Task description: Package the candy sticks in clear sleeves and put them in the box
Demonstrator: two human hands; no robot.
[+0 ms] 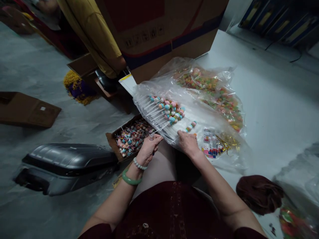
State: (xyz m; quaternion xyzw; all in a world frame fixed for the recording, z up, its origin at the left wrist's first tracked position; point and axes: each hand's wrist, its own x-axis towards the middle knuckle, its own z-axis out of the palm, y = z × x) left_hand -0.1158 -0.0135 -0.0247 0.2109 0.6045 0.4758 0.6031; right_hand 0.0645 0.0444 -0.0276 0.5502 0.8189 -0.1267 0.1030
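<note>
My left hand [149, 149] is curled shut over the rim of a cardboard box [114, 142] full of wrapped lollipops, pinching a small lollipop [152, 136]. A jade bangle and a bead bracelet circle that wrist. My right hand [188, 142] lies on a clear plastic bag [149, 91], with its fingers spread and holding nothing. Just above those fingers is a short row of pastel candy balls [190, 125]. Further up, pastel candy skewers [169, 110] lie fanned out on the bag. Behind them is a bag of colourful candy [199, 79].
A large cardboard carton [161, 33] stands at the far edge of the white sheet [269, 99]. To the left, a grey suitcase [67, 162] and a flat brown box [26, 109] lie on the floor. A dark red cloth [259, 194] lies at lower right.
</note>
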